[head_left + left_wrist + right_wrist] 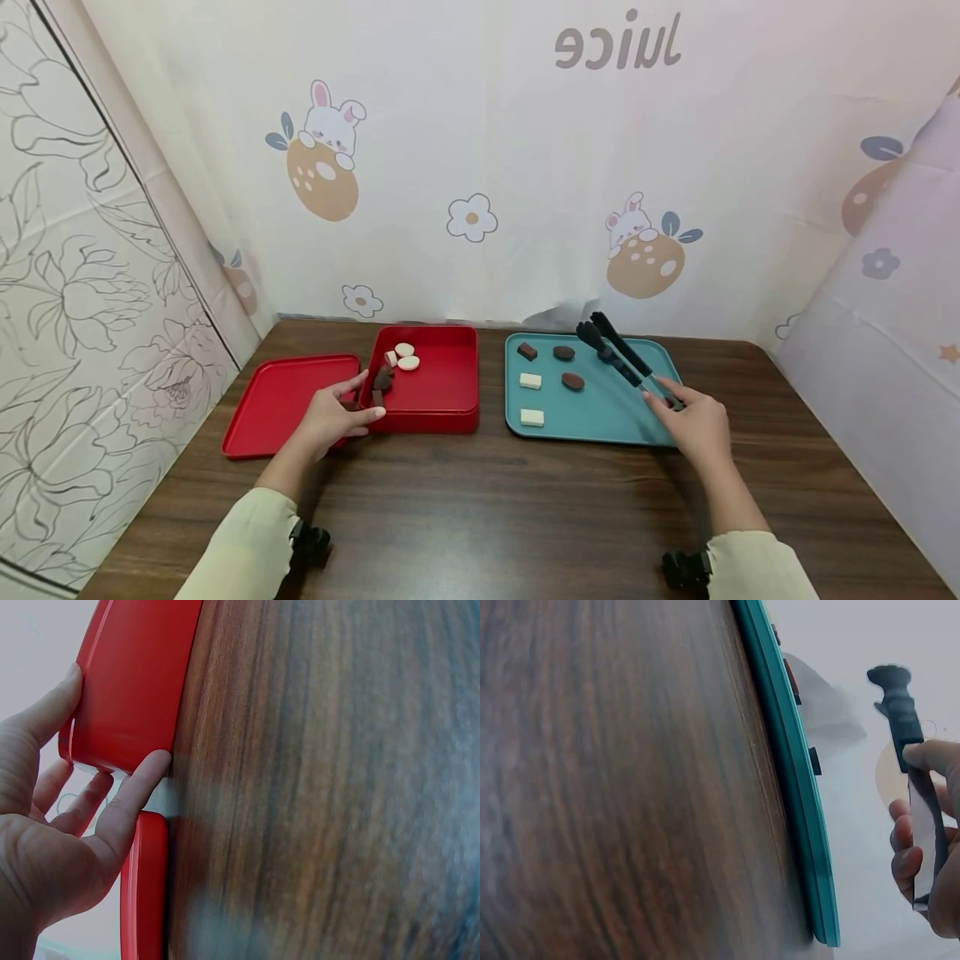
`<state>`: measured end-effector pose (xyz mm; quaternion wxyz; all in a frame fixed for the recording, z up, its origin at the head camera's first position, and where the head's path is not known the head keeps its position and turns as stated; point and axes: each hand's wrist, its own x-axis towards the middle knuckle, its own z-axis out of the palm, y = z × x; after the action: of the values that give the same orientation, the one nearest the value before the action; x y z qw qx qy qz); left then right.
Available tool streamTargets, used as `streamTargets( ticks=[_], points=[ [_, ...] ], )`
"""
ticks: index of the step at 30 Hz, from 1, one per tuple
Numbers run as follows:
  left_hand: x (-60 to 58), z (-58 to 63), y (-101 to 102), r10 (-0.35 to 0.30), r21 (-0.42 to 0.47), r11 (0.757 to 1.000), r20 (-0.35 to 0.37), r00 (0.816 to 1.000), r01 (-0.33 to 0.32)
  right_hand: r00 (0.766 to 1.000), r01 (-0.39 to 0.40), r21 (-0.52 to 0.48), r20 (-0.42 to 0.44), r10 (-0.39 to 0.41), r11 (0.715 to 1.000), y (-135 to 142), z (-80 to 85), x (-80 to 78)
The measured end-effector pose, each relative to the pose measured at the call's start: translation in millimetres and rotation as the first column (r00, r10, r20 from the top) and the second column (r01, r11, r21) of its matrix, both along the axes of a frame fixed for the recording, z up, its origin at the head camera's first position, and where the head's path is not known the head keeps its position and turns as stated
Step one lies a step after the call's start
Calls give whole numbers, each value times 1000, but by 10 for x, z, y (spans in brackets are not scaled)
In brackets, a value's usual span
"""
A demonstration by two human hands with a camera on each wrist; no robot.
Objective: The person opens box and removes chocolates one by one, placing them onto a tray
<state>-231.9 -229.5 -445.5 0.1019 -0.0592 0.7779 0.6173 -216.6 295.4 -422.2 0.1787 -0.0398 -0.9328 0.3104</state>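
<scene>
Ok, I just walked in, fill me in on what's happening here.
A person's right hand holds black tongs over the blue tray, with nothing showing in their tips. The left hand touches the red box at its left side. Some pale pieces and dark pieces lie in the box; two pale blocks, one dark block and two dark ovals are on the tray.

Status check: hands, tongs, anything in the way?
Left hand touching near-left corner of red box. Right hand holding tongs over teal tray. Tongs' tips apart, nothing gripped. Nothing seen blocking them.
</scene>
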Motion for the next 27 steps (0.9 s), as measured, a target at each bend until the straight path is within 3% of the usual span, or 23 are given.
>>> streamTargets(
  ticks=[8,17,27],
  points=[
    [-13,-13,9,4,-9,1000,3,1000,-4,989,-111,-19,-96,108,994,-72,2,-23],
    [-9,20,22,-3,-10,1000,-5,1000,3,955,-230,19,-190,229,973,-239,61,-91],
    [14,36,16,-3,-4,1000,-10,1000,3,915,-341,63,-208,346,938,-460,135,-151]
  ],
)
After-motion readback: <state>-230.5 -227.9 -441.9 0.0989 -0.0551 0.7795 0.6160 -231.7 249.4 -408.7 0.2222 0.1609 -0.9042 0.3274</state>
